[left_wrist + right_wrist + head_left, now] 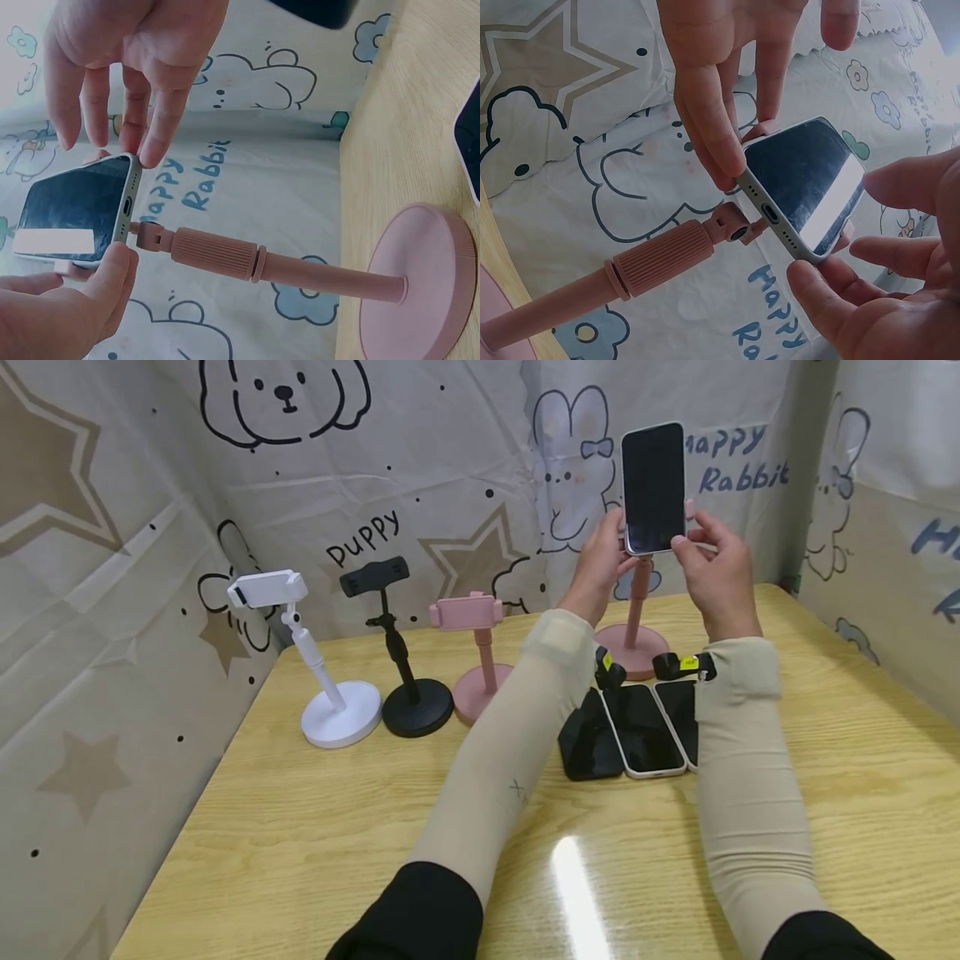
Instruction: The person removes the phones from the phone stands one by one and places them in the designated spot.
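A smartphone (654,489) with a dark screen and pale edge stands upright at the head of a tall pink phone stand (640,593). My left hand (600,560) grips its left edge, with fingertips at the lower corner. On the other side, my right hand (716,568) holds the lower right corner, its thumb at the screen's edge. Part of the pink clamp (845,234) shows beside the phone in the right wrist view; the phone hides most of it. The charging port (127,205) faces down toward the ribbed pink stem (214,253).
Left of my arms stand a white phone stand (341,714), a black one (417,710) and a shorter pink one (467,612). Three phones lie side by side under my forearms, the middle phone (645,727) pale-edged. Printed cloth walls (450,468) border the wooden table (300,827).
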`<control>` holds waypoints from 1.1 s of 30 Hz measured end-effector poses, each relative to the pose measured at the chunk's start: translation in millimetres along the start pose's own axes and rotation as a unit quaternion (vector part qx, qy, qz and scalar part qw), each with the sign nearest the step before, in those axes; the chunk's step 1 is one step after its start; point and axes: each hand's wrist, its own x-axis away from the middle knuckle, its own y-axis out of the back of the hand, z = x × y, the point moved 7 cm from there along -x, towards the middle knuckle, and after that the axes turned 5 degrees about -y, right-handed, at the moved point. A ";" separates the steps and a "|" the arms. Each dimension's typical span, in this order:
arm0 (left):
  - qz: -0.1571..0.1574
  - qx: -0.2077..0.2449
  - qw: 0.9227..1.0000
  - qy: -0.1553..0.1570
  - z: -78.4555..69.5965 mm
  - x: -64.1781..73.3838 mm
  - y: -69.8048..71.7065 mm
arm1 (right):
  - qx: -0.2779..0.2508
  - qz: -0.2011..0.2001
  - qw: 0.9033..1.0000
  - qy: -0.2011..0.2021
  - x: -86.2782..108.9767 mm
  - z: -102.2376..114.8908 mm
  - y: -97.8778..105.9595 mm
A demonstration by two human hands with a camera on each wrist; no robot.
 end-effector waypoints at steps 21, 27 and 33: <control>-0.032 -0.043 0.999 -0.007 3.5 0.9 12.2 | -0.057 -0.013 0.998 -0.017 -2.7 0.3 3.7; -0.040 -0.051 0.998 -0.007 2.9 0.4 15.9 | -0.068 -0.024 0.997 -0.018 -4.6 -0.7 3.9; -0.051 -0.047 0.998 0.000 2.6 1.2 18.0 | -0.090 -0.030 0.995 -0.015 -6.2 -3.0 3.8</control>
